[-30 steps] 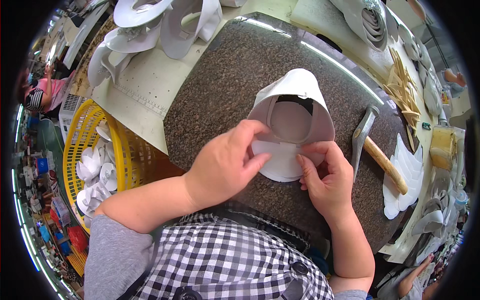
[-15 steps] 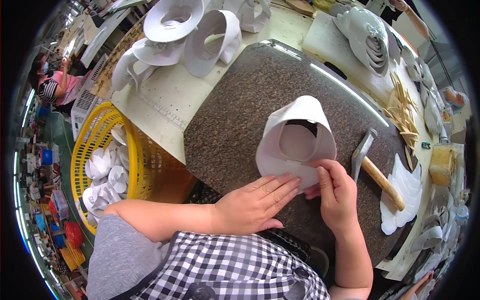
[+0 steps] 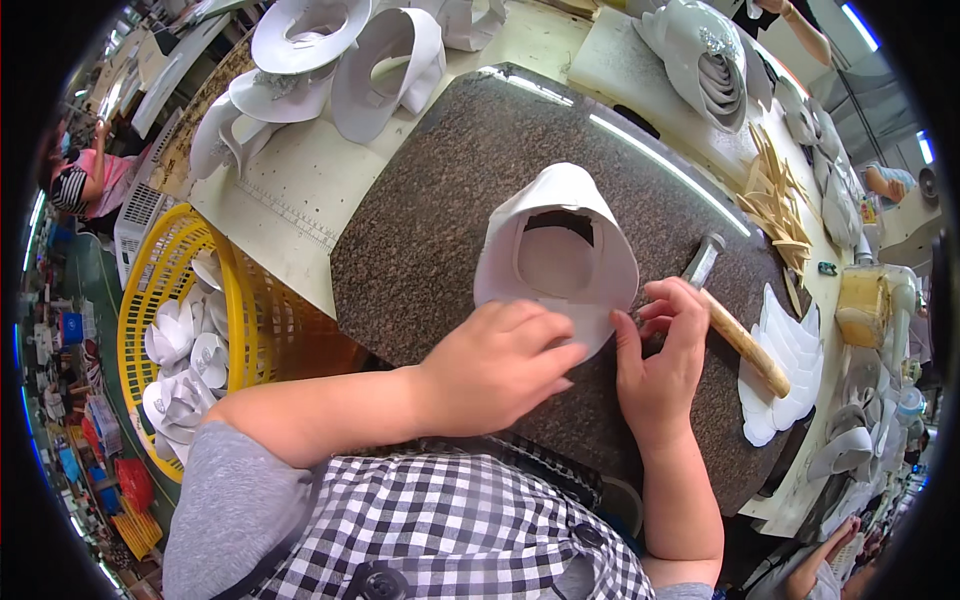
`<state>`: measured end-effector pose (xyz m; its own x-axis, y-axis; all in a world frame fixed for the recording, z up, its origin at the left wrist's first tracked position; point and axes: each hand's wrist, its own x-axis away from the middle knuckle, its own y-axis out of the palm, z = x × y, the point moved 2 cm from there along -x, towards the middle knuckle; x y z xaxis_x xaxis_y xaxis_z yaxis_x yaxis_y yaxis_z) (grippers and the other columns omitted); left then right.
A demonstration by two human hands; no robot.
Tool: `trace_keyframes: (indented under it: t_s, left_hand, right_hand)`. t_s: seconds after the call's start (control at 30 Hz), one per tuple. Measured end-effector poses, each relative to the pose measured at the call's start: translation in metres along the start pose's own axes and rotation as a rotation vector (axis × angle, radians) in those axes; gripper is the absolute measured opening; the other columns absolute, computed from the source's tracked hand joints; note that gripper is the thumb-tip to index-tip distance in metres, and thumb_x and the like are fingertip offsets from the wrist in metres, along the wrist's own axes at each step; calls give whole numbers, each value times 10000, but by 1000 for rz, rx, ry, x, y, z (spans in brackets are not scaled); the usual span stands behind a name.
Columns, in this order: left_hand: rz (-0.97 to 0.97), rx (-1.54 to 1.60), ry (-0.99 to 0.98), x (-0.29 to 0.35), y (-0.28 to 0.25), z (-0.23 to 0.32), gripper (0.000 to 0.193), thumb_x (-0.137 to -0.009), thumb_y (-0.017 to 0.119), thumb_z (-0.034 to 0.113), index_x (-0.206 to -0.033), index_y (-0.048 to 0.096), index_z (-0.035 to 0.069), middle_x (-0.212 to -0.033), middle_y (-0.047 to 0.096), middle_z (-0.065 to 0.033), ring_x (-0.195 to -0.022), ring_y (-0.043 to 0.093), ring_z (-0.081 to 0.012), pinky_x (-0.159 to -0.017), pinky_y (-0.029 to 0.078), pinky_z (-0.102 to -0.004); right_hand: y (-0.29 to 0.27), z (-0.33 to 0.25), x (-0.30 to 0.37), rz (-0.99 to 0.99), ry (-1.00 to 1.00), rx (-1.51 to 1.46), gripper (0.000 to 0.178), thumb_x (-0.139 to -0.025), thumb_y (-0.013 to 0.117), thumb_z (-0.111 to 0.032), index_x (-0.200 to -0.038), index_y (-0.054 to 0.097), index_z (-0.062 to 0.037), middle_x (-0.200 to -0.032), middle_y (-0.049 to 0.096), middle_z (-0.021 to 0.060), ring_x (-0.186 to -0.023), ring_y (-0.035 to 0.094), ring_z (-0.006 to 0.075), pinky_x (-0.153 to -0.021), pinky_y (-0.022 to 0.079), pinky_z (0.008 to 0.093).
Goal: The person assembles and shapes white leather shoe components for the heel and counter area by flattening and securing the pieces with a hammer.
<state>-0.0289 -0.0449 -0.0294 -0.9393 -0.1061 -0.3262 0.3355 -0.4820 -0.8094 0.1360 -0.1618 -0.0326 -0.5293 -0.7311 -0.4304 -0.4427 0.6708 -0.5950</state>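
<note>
A white piece shaped like a shoe upper (image 3: 560, 185) stands on a dark speckled stone slab (image 3: 410, 230), its rounded, hollow end away from me and a flat flap toward me. My left hand (image 3: 500, 365) lies over the flap's left edge, fingers bent and blurred; whether they grip it cannot be seen. At the flap's right edge is my right hand (image 3: 662, 360), thumb and curved fingers apart, the thumb tip close to or touching the rim. Just beyond that hand lies a hammer (image 3: 745, 345) with a metal head and wooden handle.
Overlapping white pieces (image 3: 785, 365) lie right of the hammer. Yellowish strips (image 3: 775, 195) and a glittery white stack (image 3: 700, 55) are farther back. More white uppers (image 3: 390, 75) stand at the far left. A yellow basket (image 3: 236, 330) of white pieces is at left; another person (image 3: 95, 180) sits beyond.
My left hand has gone from flat with fingers straight to bent, shifting left. My right fingers have loosened from a pinch on the flap. The whole view has shifted slightly.
</note>
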Motion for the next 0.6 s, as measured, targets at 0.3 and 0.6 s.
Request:
trace_keyframes:
  t_s: [0.3,0.6]
  left_hand:
    - [264,512,-637,25,-38,-14,687,-838,798,247,-1342,397,6,-1074,529,-105,-909,523,-185,-843,449,-327]
    - [705,427,-257,-2,-60,-6,907,-779,811,32,-1481,236,26,-1310,333,-115,-1176,446,-164,-1034,427,-347]
  right_hand:
    - [6,-24,0,-208,504,-756,299,-987,605,-68,-1226,430,-31,-1000,608,56,-864,618,101,-669,535,232]
    - [22,-60,18,71,657,-1219,350,-996,588,-83,-1242,348,-16,-1091,604,140,-817,664,171,-660,594,281]
